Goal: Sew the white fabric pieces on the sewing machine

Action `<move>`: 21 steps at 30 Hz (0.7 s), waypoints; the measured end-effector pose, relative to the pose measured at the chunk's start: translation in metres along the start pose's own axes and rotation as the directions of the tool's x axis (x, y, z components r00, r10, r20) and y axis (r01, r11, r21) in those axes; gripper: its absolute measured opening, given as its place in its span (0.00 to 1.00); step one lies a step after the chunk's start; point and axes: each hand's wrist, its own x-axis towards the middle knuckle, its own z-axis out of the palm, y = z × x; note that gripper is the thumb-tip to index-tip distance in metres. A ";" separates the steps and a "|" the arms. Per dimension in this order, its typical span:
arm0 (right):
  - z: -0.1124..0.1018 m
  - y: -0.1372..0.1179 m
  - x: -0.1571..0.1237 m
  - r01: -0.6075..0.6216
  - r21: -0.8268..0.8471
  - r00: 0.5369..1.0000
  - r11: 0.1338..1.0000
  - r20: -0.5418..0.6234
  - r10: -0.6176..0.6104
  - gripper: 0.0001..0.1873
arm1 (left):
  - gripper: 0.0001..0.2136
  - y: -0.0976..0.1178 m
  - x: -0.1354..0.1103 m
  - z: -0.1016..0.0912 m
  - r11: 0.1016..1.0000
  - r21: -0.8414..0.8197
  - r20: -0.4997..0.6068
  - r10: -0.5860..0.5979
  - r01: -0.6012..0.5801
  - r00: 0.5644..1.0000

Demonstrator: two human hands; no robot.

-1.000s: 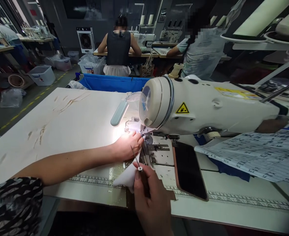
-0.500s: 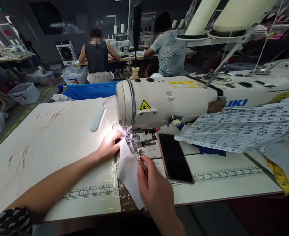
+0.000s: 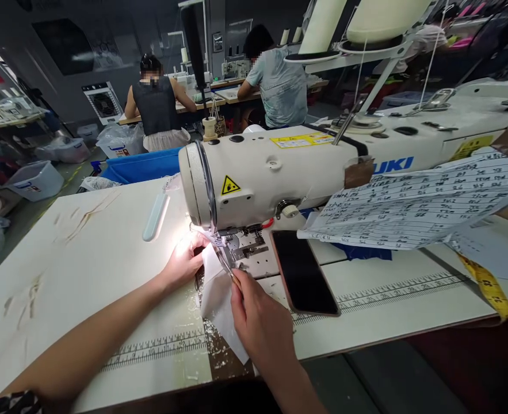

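Observation:
Beside the needle area of a white sewing machine [image 3: 245, 178], my left hand [image 3: 185, 256] is closed on the edge of a piece of white fabric [image 3: 220, 299]. The fabric hangs over the table's front part, between my two hands. My right hand [image 3: 262, 316] grips slim metal tweezers [image 3: 224, 261], their tips pointing at the fabric by the presser foot. Whether the tips pinch the cloth is too small to tell. Under the machine's lamp, the fingertips of my left hand are partly washed out by glare.
A black-screened phone [image 3: 305, 273] lies right of my right hand. Handwritten lined paper [image 3: 409, 207] hangs below the machine arm, near a yellow tape measure [image 3: 489, 284]. A pale blue flat tool [image 3: 154, 217] rests on the white table [image 3: 107, 270]. Two people work at tables beyond.
The camera view has shifted, so the machine and phone appear further left. Both hands stay at the needle area with the fabric and tweezers; the tweezers' angle has changed slightly.

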 end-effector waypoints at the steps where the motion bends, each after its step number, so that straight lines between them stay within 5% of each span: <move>1: 0.000 0.000 0.000 -0.003 -0.001 1.000 1.000 0.006 0.003 0.19 | 0.11 0.000 0.000 0.000 1.000 -0.001 0.001 0.000 0.000 1.000; 16: 0.002 -0.001 0.001 -0.006 -0.026 1.000 1.000 0.010 0.006 0.20 | 0.10 0.003 -0.001 -0.001 0.999 0.034 0.019 0.022 -0.022 1.000; 21: 0.003 -0.002 0.000 -0.002 -0.042 1.000 0.999 0.015 0.003 0.19 | 0.05 0.005 0.000 -0.001 0.974 0.207 0.056 0.086 -0.096 0.995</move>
